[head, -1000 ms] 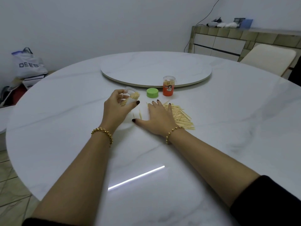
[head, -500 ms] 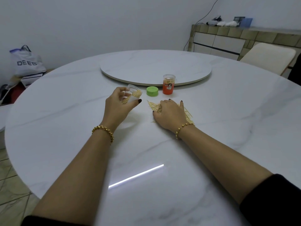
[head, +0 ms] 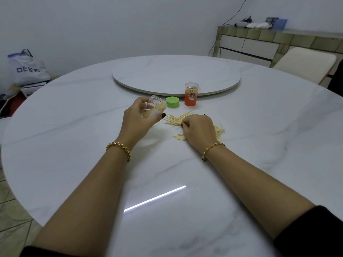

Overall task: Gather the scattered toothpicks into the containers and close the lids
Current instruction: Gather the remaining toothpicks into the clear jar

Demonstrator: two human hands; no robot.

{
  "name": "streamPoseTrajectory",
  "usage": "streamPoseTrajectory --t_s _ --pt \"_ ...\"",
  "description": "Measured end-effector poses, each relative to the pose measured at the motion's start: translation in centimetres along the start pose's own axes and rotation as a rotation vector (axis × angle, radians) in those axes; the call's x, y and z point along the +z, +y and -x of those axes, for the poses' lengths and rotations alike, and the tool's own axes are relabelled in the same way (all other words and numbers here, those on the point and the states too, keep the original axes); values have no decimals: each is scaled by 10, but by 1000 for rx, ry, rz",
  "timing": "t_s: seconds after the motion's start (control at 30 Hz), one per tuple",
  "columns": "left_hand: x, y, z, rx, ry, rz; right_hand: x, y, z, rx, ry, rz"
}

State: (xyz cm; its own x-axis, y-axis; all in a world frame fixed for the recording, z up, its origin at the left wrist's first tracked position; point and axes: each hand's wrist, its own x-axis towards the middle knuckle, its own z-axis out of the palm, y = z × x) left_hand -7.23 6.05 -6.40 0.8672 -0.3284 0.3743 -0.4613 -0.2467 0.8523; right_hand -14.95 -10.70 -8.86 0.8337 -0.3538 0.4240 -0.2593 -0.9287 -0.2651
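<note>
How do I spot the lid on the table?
Start at the big round white marble table and find the raised round disc in its middle. Just before the disc's near edge, a small round green plastic lid lies flat, between the tall orange toothpick jar and the clear jar in the left hand. It is the only green thing.

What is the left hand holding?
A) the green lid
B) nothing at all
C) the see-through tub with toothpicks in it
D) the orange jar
C: the left hand grips the tilted see-through tub with toothpicks inside, while the green lid and orange jar stand untouched on the table.
</note>
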Motion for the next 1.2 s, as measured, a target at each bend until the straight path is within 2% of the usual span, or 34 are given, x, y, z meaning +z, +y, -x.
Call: streamPoseTrajectory --t_s 0.57,0.9,1.2 --pt "7 -2 3 14 -63 -27 -1 6 -6 31 107 -261" --pt "9 -2 3 24 -76 -31 -15 5 -9 247 158 -866" --pt "22 3 9 98 -155 -41 -45 -10 -14 344 156 -1422"
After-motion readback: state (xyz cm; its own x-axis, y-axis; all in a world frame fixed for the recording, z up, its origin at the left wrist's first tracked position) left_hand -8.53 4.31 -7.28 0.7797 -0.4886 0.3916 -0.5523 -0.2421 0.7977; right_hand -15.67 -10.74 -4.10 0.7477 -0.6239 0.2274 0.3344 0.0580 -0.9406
